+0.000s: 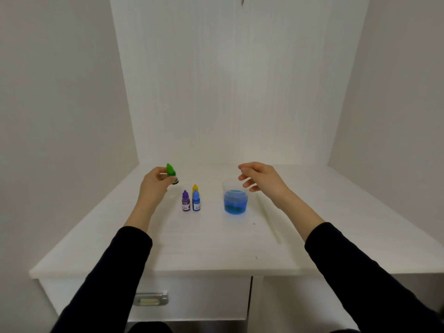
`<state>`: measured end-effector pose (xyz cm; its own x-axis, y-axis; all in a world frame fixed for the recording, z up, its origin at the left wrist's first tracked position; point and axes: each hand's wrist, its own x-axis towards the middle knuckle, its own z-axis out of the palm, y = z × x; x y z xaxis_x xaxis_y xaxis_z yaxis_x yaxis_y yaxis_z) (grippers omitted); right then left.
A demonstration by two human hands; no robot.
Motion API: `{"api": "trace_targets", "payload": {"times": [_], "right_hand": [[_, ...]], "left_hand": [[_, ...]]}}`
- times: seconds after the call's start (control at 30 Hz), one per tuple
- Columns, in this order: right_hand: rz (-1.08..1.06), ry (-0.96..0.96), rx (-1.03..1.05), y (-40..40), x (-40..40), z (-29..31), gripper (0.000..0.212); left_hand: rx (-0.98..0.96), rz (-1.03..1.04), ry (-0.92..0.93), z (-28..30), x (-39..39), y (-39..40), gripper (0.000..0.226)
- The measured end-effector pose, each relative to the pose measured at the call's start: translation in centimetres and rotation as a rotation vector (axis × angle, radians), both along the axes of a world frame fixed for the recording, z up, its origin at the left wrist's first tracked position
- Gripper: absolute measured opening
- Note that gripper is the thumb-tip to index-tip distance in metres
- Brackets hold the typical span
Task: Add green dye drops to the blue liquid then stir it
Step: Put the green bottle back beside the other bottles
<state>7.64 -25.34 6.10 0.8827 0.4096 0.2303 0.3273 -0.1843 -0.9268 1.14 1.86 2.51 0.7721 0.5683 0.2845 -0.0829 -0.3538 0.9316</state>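
My left hand (155, 182) holds a small green dye bottle (171, 173) lifted off the desk at the left, cap on and pointing up, tilted slightly. A clear plastic cup (235, 199) with blue liquid in its lower half stands on the white desk (204, 248) to the right of centre. My right hand (260, 176) hovers just above and behind the cup's rim with fingers apart, holding nothing. A clear stirring rod (271, 224) lies on the desk to the right of the cup, hard to see against the white top.
A purple bottle (185, 201), a blue bottle (196, 201) and a yellow bottle (195, 188) stand together between my hands. White walls enclose the desk at the back and both sides. A drawer with a metal handle (151, 299) sits below the front edge.
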Motion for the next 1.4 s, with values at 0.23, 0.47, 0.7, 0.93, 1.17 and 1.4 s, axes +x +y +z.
{"api": "trace_targets", "payload": {"times": [0.23,0.47,0.7,0.93,1.17,1.4], "right_hand": [[-0.201,0.051,-0.115,-2.7,1.4,-2.4,0.019],[-0.236,0.103,-0.532,-4.4,2.1,-4.9,0.020],[-0.212,0.045,-0.784,-3.6,1.4,-5.3,0.033],[-0.245,-0.035,-0.898,-2.5,0.7,-5.2,0.031],[-0.265,-0.006,-0.771,-2.7,0.8,-4.7,0.026],[-0.239,-0.005,-0.372,-3.3,0.7,-3.7,0.024]], "left_hand": [[0.145,-0.068,0.276,-2.4,0.9,0.9,0.029],[0.150,-0.107,0.300,-3.2,1.2,0.4,0.027],[0.071,-0.080,0.279,-3.7,1.4,0.6,0.042],[0.246,0.085,-0.091,-2.7,0.1,-1.8,0.040],[0.410,-0.175,-0.227,-1.6,-1.3,-7.2,0.029],[0.853,-0.556,0.238,-2.5,-0.6,-12.1,0.045]]}}
